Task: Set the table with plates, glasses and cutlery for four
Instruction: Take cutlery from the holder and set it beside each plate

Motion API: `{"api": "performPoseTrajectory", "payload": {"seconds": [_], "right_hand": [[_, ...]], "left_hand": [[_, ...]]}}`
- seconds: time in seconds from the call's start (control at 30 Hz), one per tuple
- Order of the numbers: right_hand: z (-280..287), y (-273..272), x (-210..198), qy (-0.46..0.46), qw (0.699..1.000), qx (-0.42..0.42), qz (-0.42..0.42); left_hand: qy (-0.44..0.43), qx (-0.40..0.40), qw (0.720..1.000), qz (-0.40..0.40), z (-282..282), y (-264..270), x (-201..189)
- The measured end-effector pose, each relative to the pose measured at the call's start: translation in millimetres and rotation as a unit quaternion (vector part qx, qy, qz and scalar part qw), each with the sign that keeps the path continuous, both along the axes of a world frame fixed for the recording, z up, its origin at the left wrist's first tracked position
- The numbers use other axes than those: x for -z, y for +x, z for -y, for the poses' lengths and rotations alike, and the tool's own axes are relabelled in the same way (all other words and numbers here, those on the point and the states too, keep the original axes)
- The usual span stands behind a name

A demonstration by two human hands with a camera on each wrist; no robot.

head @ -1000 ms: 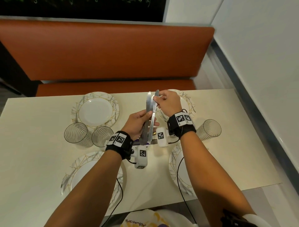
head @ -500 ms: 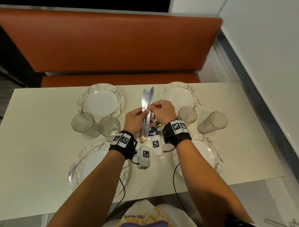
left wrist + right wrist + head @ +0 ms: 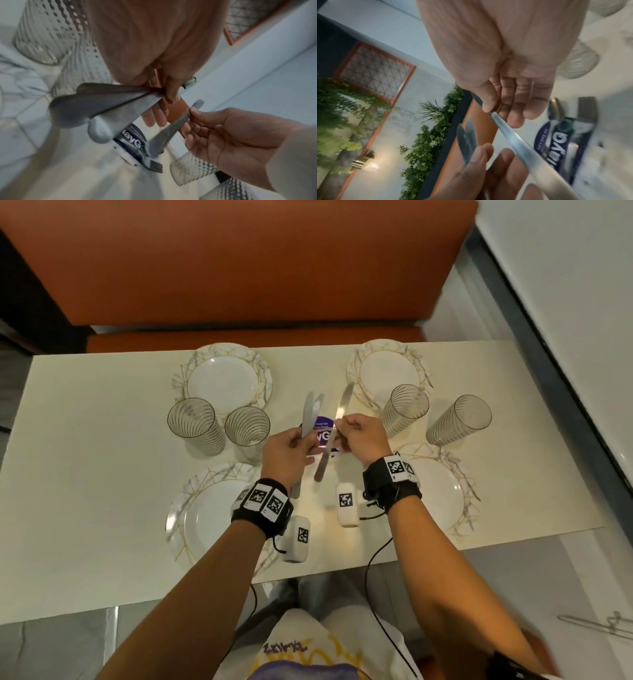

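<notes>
The fingers [image 3: 298,441] of the left hand [image 3: 286,455] are curled round a bundle of butter knives [image 3: 308,414], thumb pressed on their flat steel, blades fanned up and away above the middle of the table [image 3: 85,474]; the right hand [image 3: 363,440] pinches a single knife [image 3: 337,419] between thumb and bent fingers [image 3: 513,108], just beside the bundle and apart from it, its rounded handle end hanging down between the two wrists. How many knives the left hand grips is hard to tell: the head view shows two blade tips, the left wrist view three blurred handle ends. Under the hands a dark purple packet [image 3: 323,433] with white lettering lies on the table, mostly covered; in the left wrist view a fork [image 3: 152,164] shows its tines at the packet's edge, the rest hidden, and a spoon bowl shows in the right wrist view. Four round white plates [image 3: 222,374] with marbled, gold-lined rims sit at the corners of the setting, the near two partly hidden by the forearms. Four clear ribbed glasses [image 3: 191,419] stand in pairs, two left and two right of the hands. The table is smooth and cream; an orange padded bench [image 3: 239,268] runs behind it.
</notes>
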State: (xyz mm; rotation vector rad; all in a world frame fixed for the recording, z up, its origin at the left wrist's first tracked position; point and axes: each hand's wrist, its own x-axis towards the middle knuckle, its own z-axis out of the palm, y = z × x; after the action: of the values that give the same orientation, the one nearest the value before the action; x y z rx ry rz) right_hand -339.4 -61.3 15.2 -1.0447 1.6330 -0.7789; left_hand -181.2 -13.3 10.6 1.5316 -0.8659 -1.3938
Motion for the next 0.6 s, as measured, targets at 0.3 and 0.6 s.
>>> {"api": "performPoseTrajectory", "payload": {"seconds": [0.3,0.6], "right_hand": [[-79.5,24.2,68.0,0.113,0.969,-0.171,-0.137],[-85.6,29.5,84.2,0.085,0.896,-0.301,-0.317]], "left_hand": [[0.022,0.039,0.99,0.131,-36.7,27.5,30.8],[0.072,-0.039,0.992,0.092,-73.2,29.9,33.9]]}}
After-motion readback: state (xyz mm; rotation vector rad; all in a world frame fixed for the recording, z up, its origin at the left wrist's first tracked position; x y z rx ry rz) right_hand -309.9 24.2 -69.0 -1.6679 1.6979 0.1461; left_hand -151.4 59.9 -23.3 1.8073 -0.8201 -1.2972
